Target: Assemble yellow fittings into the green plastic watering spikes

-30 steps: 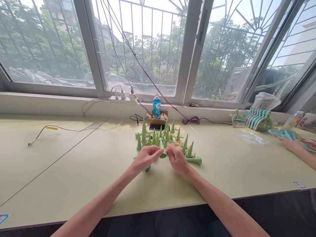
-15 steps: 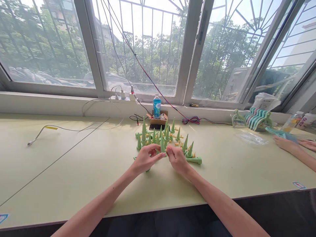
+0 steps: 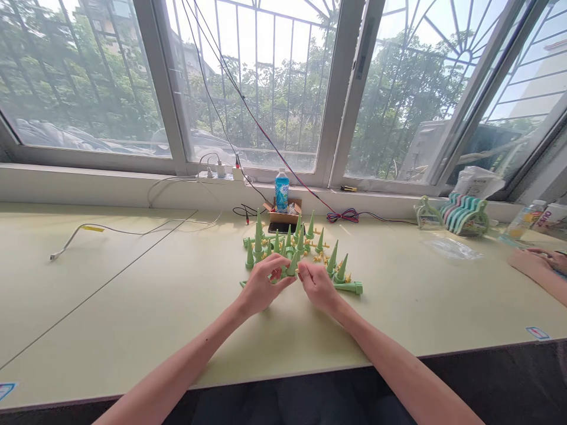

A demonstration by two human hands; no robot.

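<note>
My left hand point(image 3: 264, 283) holds a green plastic watering spike point(image 3: 293, 264) between thumb and fingers, its pointed end up. Close beside it, my right hand point(image 3: 316, 284) pinches a small yellow valve point(image 3: 298, 271) against the spike's side; the fingers hide most of it. Just beyond both hands stand several more green spikes point(image 3: 258, 242), points upward, with yellow valves point(image 3: 319, 257) scattered among them. One green spike point(image 3: 349, 287) lies on its side to the right of my right hand.
Behind the spikes are a dark phone point(image 3: 283, 228), a cardboard box point(image 3: 296, 206) and a blue bottle point(image 3: 282, 192). A white cable point(image 3: 133, 233) crosses the table at left. At right are hangers point(image 3: 465, 213), a clear plastic bag point(image 3: 454, 248) and another person's hands point(image 3: 531, 262).
The spike in my left hand has tilted slightly, its tip leaning right. At far right, the other person's hands have shifted right and the blue hanger there is largely out of sight.
</note>
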